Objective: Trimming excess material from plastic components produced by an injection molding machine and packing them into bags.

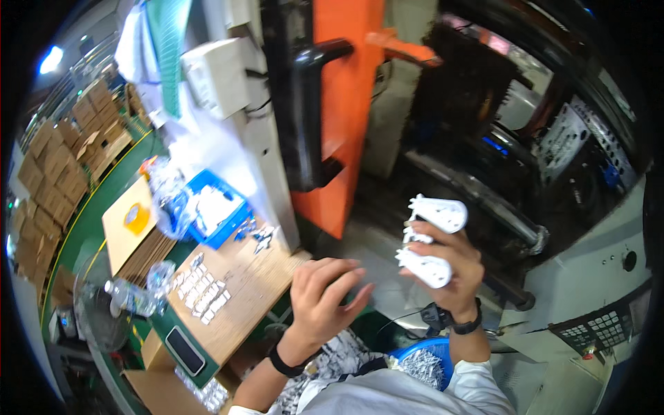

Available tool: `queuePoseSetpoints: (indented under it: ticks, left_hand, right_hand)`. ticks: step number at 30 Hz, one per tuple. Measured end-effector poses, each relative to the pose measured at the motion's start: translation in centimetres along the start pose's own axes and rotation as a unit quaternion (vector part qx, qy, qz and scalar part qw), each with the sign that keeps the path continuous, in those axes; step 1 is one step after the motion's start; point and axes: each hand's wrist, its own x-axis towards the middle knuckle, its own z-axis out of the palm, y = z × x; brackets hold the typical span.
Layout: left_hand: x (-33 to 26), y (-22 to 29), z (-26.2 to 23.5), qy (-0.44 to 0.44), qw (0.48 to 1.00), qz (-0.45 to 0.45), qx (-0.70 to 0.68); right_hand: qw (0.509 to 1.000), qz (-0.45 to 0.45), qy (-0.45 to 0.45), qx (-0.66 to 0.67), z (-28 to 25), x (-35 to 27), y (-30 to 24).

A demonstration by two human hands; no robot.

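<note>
Right grip clamped on white moulded plastic part, fingers wrapped round its middle, held up in front of open orange machine door. Left grip empty, fingers loosely curled and apart, hovering just left of the part, not touching it

Holding well, by judgement: keep right grip on the stiff middle section, not the thin tabs at the ends; bring left grip in under the lower lobe to support before any twisting or trimming; keep part clear of the door edge and the black handle

Surface: wooden table at lower left, carrying rows of small white pieces; blue tray with more white pieces at its far end, clear plastic bag beside it; plastic bottle near the table's left edge; dark phone-like slab on the near corner. Blue bin of white scrap below right wrist

Room: factory floor, green with yellow line, stacked cardboard boxes far left, machine control panel with keypad at right, dark machine interior behind the part
</note>
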Motion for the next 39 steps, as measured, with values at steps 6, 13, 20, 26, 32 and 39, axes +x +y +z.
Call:
queuePoseSetpoints:
  ticks: [6, 13, 20, 26, 32, 39]
  left_hand:
    - [-5.0, 0.5, -5.1, 0.013, 0.992, -0.122, 0.040]
    - [-7.8, 1.2, -9.5, 0.060, 0.979, -0.168, 0.102]
    - [-13.6, 1.2, -11.1, 0.110, 0.879, -0.464, 0.021]
    - [-17.4, 0.6, -13.0, 0.171, 0.734, -0.626, -0.197]
    - [-20.4, 0.1, -14.1, 0.214, 0.638, -0.683, -0.284]
    - [-23.2, -0.9, -15.2, 0.235, 0.593, -0.706, -0.309]
  right_hand:
    - [0.992, -0.018, -0.072, 0.100, 8.3, -0.3, -4.4]
    - [0.980, -0.043, -0.113, 0.159, 13.3, -1.2, -7.5]
    - [0.979, 0.009, -0.109, 0.172, 18.1, -5.9, -8.8]
    - [0.960, -0.039, -0.199, 0.194, 20.0, -8.3, -8.7]
    - [0.945, -0.028, -0.252, 0.208, 22.2, -8.2, -9.2]
    - [0.915, 0.040, -0.294, 0.272, 24.5, -10.1, -9.1]
